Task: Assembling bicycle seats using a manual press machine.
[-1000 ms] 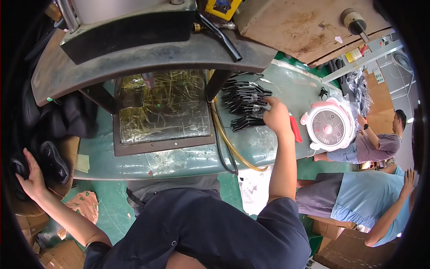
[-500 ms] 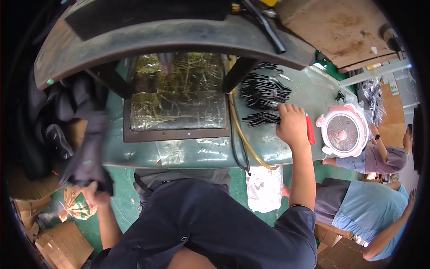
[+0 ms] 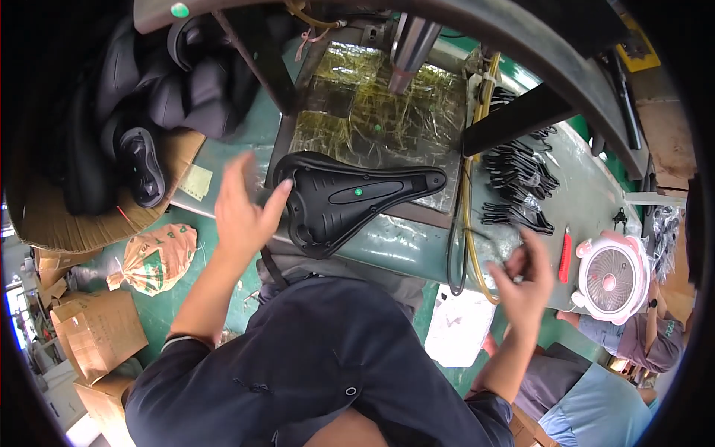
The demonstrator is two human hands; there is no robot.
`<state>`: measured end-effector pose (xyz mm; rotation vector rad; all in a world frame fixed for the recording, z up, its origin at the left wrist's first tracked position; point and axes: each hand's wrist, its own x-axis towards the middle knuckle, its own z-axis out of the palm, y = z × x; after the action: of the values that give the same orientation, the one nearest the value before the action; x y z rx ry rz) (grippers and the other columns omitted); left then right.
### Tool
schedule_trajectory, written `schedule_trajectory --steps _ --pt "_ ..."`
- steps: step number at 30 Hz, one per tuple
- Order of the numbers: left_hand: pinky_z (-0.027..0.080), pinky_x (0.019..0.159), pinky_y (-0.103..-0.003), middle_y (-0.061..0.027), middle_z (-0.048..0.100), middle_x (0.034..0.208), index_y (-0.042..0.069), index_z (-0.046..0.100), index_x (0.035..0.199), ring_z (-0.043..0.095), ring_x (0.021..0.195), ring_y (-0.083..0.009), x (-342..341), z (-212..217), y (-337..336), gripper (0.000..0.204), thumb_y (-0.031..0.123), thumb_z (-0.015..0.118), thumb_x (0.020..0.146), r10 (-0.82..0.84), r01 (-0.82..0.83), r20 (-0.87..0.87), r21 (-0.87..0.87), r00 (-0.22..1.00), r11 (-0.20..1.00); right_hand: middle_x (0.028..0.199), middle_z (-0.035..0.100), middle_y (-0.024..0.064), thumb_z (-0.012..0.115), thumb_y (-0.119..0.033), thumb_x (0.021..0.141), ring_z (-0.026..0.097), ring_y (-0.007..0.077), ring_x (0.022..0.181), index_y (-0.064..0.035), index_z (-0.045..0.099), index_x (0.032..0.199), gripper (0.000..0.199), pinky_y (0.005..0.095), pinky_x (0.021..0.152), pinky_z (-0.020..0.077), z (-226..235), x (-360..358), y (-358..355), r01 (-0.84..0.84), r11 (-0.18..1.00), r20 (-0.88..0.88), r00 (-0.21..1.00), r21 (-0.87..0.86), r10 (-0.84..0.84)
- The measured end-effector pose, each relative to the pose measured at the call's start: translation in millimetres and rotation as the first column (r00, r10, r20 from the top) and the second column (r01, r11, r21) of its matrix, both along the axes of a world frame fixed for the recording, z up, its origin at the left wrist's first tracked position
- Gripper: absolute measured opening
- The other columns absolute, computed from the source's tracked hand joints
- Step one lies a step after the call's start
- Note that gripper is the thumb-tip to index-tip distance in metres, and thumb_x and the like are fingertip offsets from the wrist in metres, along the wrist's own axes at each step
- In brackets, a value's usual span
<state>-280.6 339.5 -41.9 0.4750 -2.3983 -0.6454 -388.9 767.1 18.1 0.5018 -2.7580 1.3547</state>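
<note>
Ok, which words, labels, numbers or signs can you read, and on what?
Tan bag: green and red lettering, crumpled; I won't copy printed words.
Black saddle: round green sticker, any mark too small to read.
Cardboard box: any print too small to read.

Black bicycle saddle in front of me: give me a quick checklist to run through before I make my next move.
1. Black bicycle saddle ribbed side up: ok.
2. Saddle wholly within the film-covered plate: not ok; in this view its wide end reaches past the near edge.
3. Left hand off the saddle: cannot tell; the thumb is right by the edge, contact unclear.
4. Right hand empty: cannot tell; the fingers are blurred.
5. Metal rod apart from the saddle: ok; a gap shows below its tip.
6. Red tool off the plate: ok; it lies beside the fan.
</note>
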Motion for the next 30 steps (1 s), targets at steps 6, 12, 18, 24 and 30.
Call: schedule_trajectory --steps 6,12,18,24,30 --pt "0.051 0.108 -0.039 -0.0182 0.072 0.13 -0.001 0.07 0.128 0.069 0.122 -0.0342 -40.3 -37.6 -4.5 0.038 0.022 0.08 0.099 -0.352 0.404 -0.212 0.31 0.912 0.861 0.07 0.057 0.0054 0.082 -0.004 0.092 0.053 0.0165 0.055 -0.0069 0.082 0.116 0.024 0.0323 0.053 0.0428 -44.9 9.4 -131.0 -0.393 0.897 -0.147 0.918 -0.202 0.369" --pt "0.052 0.105 -0.036 -0.0149 0.075 0.126 -0.004 0.071 0.125 0.07 0.118 -0.0253 -42.0 -60.8 7.4 0.026 0.015 0.058 0.114 -0.228 0.391 -0.384 0.424 0.895 0.817 0.07 0.061 0.0038 0.082 -0.009 0.093 0.06 0.0222 0.055 -0.0117 0.084 0.112 0.019 0.0373 0.052 0.0482 -69.1 10.8 -162.5 -0.337 0.94 -0.219 0.922 -0.046 0.319" --pt "0.054 0.102 -0.034 -0.0154 0.078 0.12 -0.007 0.073 0.122 0.073 0.111 -0.0222 -43.3 -69.1 14.1 0.033 0.015 0.048 0.118 -0.078 0.34 -0.426 0.586 0.901 0.736 0.07 0.058 0.0033 0.083 -0.015 0.092 0.061 0.0235 0.054 -0.0139 0.084 0.111 0.019 0.0377 0.051 0.0493 -61.1 3.8 -169.6 -0.413 0.907 -0.269 0.868 0.079 0.418" --pt "0.055 0.102 -0.034 -0.0166 0.079 0.119 -0.008 0.073 0.12 0.074 0.11 -0.0236 -45.4 -67.4 10.9 0.034 0.015 0.049 0.118 -0.098 0.35 -0.419 0.582 0.902 0.734 0.068 0.055 0.0028 0.085 -0.008 0.085 0.059 0.0212 0.054 -0.0125 0.084 0.108 0.024 0.0359 0.049 0.0473 -44.3 -14.9 -193.9 -0.506 0.854 -0.434 0.746 0.125 0.506" --pt "0.055 0.102 -0.035 -0.0174 0.079 0.119 -0.008 0.073 0.119 0.075 0.111 -0.0249 -45.9 -64.6 9.1 0.032 0.013 0.05 0.117 -0.139 0.36 -0.409 0.533 0.902 0.766 0.068 0.054 0.0013 0.086 -0.01 0.083 0.058 0.0206 0.054 -0.0135 0.084 0.104 0.022 0.0354 0.049 0.0471 -50.0 -17.2 -196.9 -0.529 0.839 -0.438 0.729 0.128 0.526"
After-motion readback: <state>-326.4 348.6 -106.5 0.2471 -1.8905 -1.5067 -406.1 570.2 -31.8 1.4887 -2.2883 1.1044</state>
